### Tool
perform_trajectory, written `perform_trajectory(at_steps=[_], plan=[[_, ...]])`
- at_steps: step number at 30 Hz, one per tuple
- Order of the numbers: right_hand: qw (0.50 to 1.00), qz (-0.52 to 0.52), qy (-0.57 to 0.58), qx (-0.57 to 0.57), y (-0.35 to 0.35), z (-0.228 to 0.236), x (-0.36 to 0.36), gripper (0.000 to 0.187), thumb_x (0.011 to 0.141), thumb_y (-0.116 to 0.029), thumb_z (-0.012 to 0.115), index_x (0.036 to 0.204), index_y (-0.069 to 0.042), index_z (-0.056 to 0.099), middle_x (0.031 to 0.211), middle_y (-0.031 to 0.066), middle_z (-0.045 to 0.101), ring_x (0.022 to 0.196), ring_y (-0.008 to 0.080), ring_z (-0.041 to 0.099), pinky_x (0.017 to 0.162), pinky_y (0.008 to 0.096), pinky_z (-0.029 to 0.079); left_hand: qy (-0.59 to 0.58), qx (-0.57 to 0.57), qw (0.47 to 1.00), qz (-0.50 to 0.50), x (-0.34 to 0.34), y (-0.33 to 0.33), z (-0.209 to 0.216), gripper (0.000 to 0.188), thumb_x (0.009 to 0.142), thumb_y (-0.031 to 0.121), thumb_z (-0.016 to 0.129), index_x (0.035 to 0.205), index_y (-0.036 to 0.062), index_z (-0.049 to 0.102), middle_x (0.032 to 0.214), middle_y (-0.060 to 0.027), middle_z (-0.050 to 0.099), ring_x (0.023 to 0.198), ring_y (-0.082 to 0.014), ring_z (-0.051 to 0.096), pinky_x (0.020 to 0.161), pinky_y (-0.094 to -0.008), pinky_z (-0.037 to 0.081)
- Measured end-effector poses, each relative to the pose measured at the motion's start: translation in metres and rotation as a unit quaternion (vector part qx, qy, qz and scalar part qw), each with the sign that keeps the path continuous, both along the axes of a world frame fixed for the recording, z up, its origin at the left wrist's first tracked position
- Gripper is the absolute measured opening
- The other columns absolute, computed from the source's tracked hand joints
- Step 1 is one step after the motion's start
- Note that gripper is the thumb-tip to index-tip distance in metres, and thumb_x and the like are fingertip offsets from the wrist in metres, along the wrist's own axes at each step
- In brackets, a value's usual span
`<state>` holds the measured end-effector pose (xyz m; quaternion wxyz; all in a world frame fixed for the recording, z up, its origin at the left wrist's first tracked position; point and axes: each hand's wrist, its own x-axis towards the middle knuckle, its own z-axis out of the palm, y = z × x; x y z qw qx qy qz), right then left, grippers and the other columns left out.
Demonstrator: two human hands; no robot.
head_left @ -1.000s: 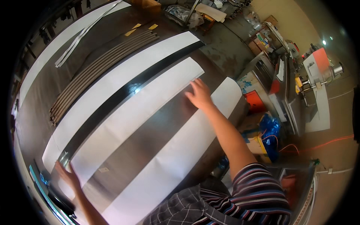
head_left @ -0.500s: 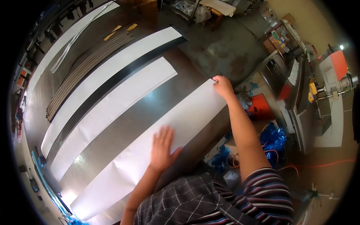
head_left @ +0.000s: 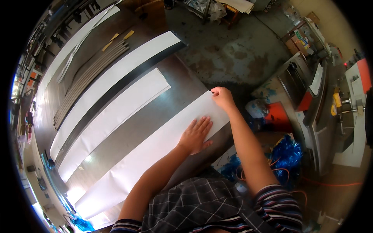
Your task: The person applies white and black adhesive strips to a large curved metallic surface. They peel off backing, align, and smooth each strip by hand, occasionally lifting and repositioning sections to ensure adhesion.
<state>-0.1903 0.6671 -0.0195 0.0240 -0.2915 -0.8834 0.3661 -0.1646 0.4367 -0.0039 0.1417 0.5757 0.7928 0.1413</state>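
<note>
flatly, left hand [head_left: 196,134] presses open on the white strip [head_left: 151,155]; right hand [head_left: 222,97] pinches its corner.

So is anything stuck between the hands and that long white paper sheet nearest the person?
Nothing visible: the left hand lies flat on the long white paper sheet, and the right hand pinches its far corner.

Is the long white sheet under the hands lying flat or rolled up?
Flat: the white sheet lies spread along the table, left hand pressing it, right hand at its corner.
</note>
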Motion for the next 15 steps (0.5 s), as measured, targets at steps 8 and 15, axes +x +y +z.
perform_trajectory(at_steps=[8,15], plan=[[0.998,0.06,-0.001,0.015,-0.008,0.015,0.005,0.034,0.077,-0.004,0.06,0.109,-0.007,0.068,0.098,0.0125,0.066,0.092,0.0289,0.063,0.081,0.0345,0.05,-0.001,-0.019,1.0,-0.002,0.002,0.0,-0.002,0.076,0.091,0.052,0.047,0.147,0.0055,0.026,0.155,-0.0122,0.021,0.145,-0.0253,0.017,0.117,-0.0426,0.013],[0.942,0.12,0.184,0.256,-0.05,-0.003,0.051,0.028,0.078,-0.008,0.064,0.106,-0.007,0.067,0.114,0.0185,0.06,0.104,0.0367,0.057,0.089,0.0437,0.046,-0.016,-0.023,1.0,0.002,0.001,-0.001,-0.004,0.075,0.091,0.053,0.047,0.147,0.0054,0.029,0.154,-0.0128,0.025,0.144,-0.0251,0.018,0.117,-0.0429,0.013]])
